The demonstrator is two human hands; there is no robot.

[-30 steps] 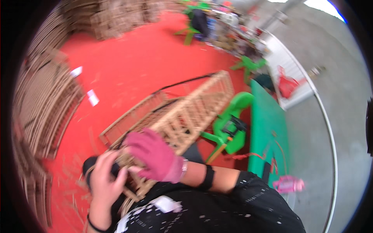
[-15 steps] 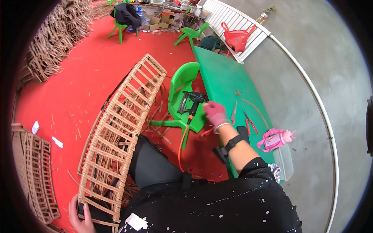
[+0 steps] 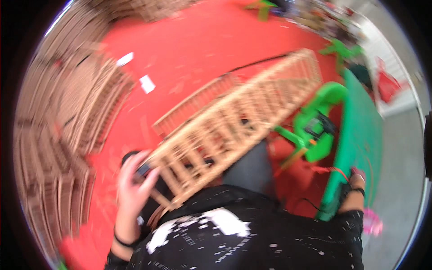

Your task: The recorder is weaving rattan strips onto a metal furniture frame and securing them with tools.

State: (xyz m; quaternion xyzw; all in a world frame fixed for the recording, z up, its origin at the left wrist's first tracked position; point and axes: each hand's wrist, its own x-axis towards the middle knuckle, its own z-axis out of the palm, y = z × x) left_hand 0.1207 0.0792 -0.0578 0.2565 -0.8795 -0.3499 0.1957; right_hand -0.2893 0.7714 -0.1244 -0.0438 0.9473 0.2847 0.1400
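Woven frame [image 3: 227,108]: is lying aslant from 8 to 2 o'clock.
Left hand [image 3: 132,185] is clasping its 8 o'clock end, fingers half-curled; right hand [image 3: 357,174] is showing near 4 o'clock at the green table [image 3: 360,123], grip too blurred to tell.

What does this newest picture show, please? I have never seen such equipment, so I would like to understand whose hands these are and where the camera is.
There is no robot here: these are a person's own hands. A wide fisheye camera on the head looks down, so edges curve, and movement blurs the view.

The left hand is at the near end of a long woven frame; the blur hides how firmly it grips. The right hand is at the green table, and I cannot tell whether it holds anything.

Between them, a dark tool lies on a green chair. More woven pieces stand at left on the red floor.
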